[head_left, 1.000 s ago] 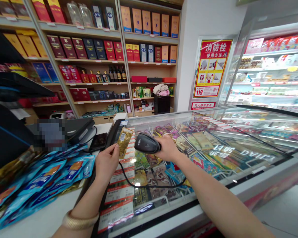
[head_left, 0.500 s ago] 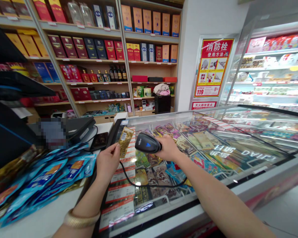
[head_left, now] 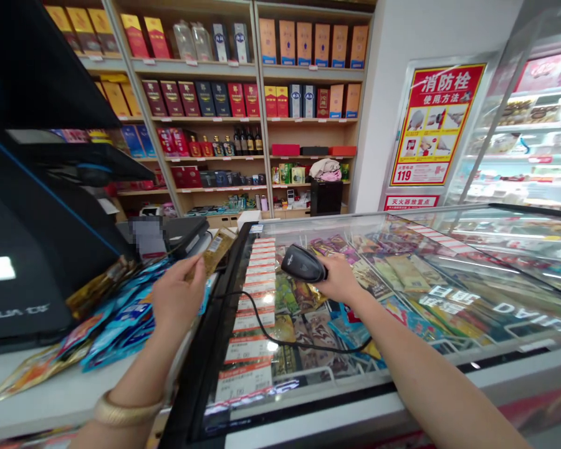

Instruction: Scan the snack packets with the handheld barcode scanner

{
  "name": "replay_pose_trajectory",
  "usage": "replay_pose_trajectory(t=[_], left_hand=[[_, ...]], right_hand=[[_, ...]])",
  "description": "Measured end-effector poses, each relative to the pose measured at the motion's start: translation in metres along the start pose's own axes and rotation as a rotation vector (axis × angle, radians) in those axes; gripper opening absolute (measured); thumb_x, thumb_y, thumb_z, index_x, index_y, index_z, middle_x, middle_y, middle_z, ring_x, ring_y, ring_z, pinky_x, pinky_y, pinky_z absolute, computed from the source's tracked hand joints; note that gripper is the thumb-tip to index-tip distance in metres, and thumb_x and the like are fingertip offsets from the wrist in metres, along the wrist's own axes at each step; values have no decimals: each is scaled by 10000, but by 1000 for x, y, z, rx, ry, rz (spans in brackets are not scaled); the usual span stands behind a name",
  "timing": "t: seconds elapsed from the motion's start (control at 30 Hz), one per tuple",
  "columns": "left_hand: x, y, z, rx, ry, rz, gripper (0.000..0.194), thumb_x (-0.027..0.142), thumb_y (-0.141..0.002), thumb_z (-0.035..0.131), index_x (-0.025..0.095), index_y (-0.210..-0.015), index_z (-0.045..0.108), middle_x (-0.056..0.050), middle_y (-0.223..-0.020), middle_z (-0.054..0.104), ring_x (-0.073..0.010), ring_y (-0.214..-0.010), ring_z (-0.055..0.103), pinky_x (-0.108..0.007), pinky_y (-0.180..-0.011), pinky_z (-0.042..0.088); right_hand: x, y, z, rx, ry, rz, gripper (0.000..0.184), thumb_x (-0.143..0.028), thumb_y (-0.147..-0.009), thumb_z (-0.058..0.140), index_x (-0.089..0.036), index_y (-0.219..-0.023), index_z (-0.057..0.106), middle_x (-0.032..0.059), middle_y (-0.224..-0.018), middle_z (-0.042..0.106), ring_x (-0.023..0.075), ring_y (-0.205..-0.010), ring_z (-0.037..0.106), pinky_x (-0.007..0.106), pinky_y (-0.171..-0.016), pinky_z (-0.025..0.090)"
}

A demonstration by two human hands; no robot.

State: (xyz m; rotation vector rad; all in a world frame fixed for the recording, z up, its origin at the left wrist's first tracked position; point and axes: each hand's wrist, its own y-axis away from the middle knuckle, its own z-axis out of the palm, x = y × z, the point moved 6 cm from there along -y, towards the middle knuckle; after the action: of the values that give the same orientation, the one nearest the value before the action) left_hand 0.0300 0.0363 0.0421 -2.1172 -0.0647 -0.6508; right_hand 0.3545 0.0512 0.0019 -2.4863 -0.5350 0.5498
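Note:
Pinched in my left hand (head_left: 180,293) is a small gold packet (head_left: 219,248) with a white barcode label facing up. It is held over the gap between the counter and the freezer. My right hand (head_left: 340,277) grips a black barcode scanner (head_left: 303,263) above the freezer's glass top, its head pointing left toward the packet. The scanner's black cable (head_left: 303,346) loops across the glass. Left of my left hand lies a pile of blue packets (head_left: 121,318) on the white counter, with a gold packet (head_left: 32,374) at its near edge.
The glass-topped freezer (head_left: 308,405) holds many wrapped ice creams, with price tags (head_left: 247,362) along its left side. A dark checkout screen (head_left: 23,249) stands at the left. Shelves (head_left: 206,118) of boxes and bottles line the back wall, beside a red poster (head_left: 437,125).
My left hand has drawn the gold packet left, away from the scanner, toward the counter pile. My right hand still holds the scanner over the glass. The view has turned left.

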Motion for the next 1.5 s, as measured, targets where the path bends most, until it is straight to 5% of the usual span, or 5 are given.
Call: replay_pose_trajectory(t=[0.3,0.57,0.8,1.23,1.5], left_hand=[[-73,-71,-92,41,-650,-79,487,409,-877,340,147,-1078,697,-94,-1161,699,-244,-1016,608,-469,-954,355],[-123,-86,-79,-153,-770,-80,468,382,-905,265,181,-899,687,-45,-1008,702,-214,-905,547,-432,-840,290],[-84,-67,-73,-76,-701,-11,453,436,-907,304,238,-1020,695,-52,-1159,662,-238,-960,558,-446,-900,324],[82,27,108,-583,-136,310,419,356,-848,475,209,-1174,692,-110,-1217,686,-264,-1110,625,-361,-936,451],[101,69,170,-865,101,157,515,281,-840,515,286,-1352,564,-77,-1237,691,-246,-1171,621,-373,-958,457]], right_hand=[[-1,0,-4,9,-1,1,180,-302,-728,648,-217,-884,675,39,-820,739,219,-803,658,293,-738,322],[5,-1,-3,23,20,21,214,-323,-728,640,-214,-908,680,43,-813,743,223,-801,663,295,-732,325],[20,-2,-16,99,36,118,216,-357,-742,638,-213,-893,690,54,-831,744,234,-823,667,295,-758,352],[42,-1,-28,191,86,268,202,-380,-767,626,-218,-881,663,67,-849,741,258,-868,666,315,-777,358],[38,-3,-27,172,97,258,164,-326,-733,640,-216,-854,648,65,-908,744,249,-876,659,324,-782,348]])
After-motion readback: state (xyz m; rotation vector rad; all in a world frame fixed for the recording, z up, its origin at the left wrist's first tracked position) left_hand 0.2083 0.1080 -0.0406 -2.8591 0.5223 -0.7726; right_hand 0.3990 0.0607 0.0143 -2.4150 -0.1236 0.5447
